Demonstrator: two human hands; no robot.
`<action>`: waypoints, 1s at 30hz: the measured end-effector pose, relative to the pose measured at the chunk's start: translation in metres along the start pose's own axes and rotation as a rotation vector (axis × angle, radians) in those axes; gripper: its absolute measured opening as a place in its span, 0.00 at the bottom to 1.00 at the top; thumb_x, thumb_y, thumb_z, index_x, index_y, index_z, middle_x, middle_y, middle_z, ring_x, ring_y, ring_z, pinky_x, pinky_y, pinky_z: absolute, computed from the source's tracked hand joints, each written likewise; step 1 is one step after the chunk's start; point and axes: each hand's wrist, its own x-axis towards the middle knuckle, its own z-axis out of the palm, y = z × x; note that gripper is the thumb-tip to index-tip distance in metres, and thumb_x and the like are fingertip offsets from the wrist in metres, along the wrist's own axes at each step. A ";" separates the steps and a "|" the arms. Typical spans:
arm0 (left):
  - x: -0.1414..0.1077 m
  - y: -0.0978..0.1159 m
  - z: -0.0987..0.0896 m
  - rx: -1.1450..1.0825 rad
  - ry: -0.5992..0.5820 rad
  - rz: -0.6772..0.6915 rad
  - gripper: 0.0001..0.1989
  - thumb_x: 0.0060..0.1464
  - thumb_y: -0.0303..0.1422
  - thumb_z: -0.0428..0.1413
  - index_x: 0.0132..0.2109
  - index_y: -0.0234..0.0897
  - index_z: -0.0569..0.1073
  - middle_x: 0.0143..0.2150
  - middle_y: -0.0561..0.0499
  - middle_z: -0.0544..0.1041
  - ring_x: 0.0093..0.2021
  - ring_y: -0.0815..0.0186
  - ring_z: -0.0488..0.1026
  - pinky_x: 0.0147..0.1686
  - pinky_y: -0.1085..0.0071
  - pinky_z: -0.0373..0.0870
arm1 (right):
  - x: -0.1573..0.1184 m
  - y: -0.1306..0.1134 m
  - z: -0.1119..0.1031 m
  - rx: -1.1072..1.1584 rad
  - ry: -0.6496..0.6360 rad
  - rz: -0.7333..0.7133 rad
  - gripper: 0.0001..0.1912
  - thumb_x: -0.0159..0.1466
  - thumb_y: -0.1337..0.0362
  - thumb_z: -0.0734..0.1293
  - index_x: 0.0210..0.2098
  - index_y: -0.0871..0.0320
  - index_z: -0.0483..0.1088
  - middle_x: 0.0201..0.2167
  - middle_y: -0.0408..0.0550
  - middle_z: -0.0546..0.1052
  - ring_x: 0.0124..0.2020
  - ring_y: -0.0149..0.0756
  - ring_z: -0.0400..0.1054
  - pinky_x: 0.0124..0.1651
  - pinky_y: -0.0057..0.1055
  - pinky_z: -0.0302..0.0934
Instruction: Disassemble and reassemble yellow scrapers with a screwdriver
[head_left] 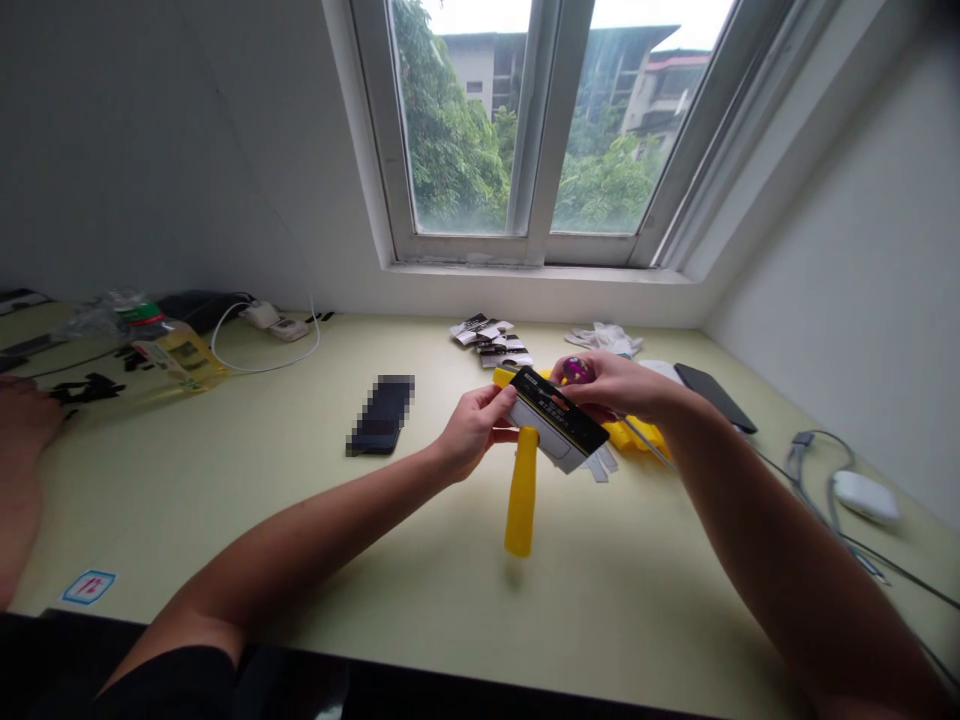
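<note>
My left hand [480,430] pinches the left edge of a black and white printed card [559,415], tilted above the table. A yellow handle-like piece [521,495] hangs below the card, near my left fingers; a yellow part also shows behind the card's upper left edge. My right hand [600,385] is closed at the card's upper right side, with a shiny purple round object [577,371] at its fingers. Whether that object is gripped or worn is unclear. Beneath my right hand, more yellow pieces [637,437] and clear strips [600,464] lie on the table.
Several similar cards [491,340] lie near the window, with a white glove-like item [606,338] to their right. A dark phone [382,415] is left of centre. At left are a bottle [176,350] and another person's arm [19,480]. Cables and a white case [866,497] are at right.
</note>
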 end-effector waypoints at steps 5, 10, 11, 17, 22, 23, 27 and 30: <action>0.000 -0.009 0.000 0.027 -0.018 0.070 0.28 0.51 0.46 0.64 0.54 0.36 0.67 0.38 0.47 0.79 0.37 0.61 0.79 0.40 0.64 0.78 | -0.001 0.002 -0.005 -0.038 0.082 0.007 0.17 0.53 0.54 0.72 0.33 0.60 0.67 0.18 0.39 0.67 0.16 0.24 0.57 0.15 0.21 0.49; -0.007 -0.010 0.003 0.068 0.005 0.136 0.34 0.52 0.42 0.64 0.58 0.41 0.55 0.37 0.49 0.80 0.37 0.60 0.80 0.40 0.60 0.78 | -0.001 0.002 -0.007 -0.014 0.180 -0.001 0.18 0.53 0.53 0.73 0.33 0.60 0.68 0.19 0.40 0.68 0.16 0.24 0.57 0.15 0.21 0.48; -0.010 -0.010 0.004 0.089 0.021 0.162 0.31 0.53 0.41 0.63 0.57 0.42 0.55 0.38 0.48 0.80 0.36 0.60 0.80 0.40 0.60 0.77 | -0.001 0.001 -0.007 -0.006 0.213 -0.001 0.18 0.53 0.52 0.73 0.32 0.60 0.68 0.18 0.40 0.68 0.15 0.23 0.57 0.14 0.21 0.48; -0.014 -0.012 0.004 0.267 0.004 0.254 0.15 0.56 0.39 0.60 0.46 0.37 0.69 0.42 0.45 0.78 0.40 0.61 0.78 0.35 0.67 0.77 | -0.001 -0.002 -0.006 0.030 0.302 -0.014 0.20 0.51 0.51 0.74 0.30 0.60 0.68 0.16 0.40 0.67 0.13 0.24 0.56 0.13 0.22 0.47; -0.012 -0.010 -0.006 0.541 -0.103 0.341 0.11 0.59 0.37 0.56 0.44 0.35 0.78 0.41 0.44 0.79 0.39 0.62 0.77 0.39 0.66 0.77 | -0.004 -0.003 -0.008 -0.004 0.281 -0.019 0.19 0.51 0.52 0.75 0.30 0.60 0.70 0.17 0.41 0.67 0.15 0.23 0.56 0.13 0.22 0.47; -0.012 -0.009 -0.007 0.581 -0.128 0.355 0.11 0.59 0.36 0.56 0.44 0.35 0.78 0.40 0.44 0.79 0.38 0.63 0.76 0.40 0.65 0.77 | -0.005 -0.003 -0.009 -0.003 0.274 -0.023 0.18 0.51 0.52 0.75 0.30 0.60 0.70 0.17 0.41 0.68 0.15 0.23 0.56 0.14 0.22 0.46; -0.015 -0.003 -0.010 0.626 -0.199 0.363 0.10 0.58 0.35 0.57 0.44 0.37 0.80 0.40 0.44 0.79 0.37 0.62 0.76 0.41 0.64 0.76 | -0.008 -0.004 -0.008 0.035 0.257 -0.044 0.17 0.51 0.54 0.75 0.30 0.60 0.71 0.18 0.41 0.69 0.15 0.24 0.56 0.14 0.22 0.46; -0.016 0.000 -0.011 0.592 -0.203 0.347 0.10 0.57 0.35 0.58 0.42 0.38 0.80 0.39 0.44 0.78 0.35 0.63 0.75 0.40 0.63 0.77 | -0.007 -0.003 -0.008 0.069 0.264 -0.049 0.16 0.51 0.55 0.75 0.29 0.61 0.70 0.18 0.41 0.69 0.16 0.25 0.58 0.15 0.23 0.49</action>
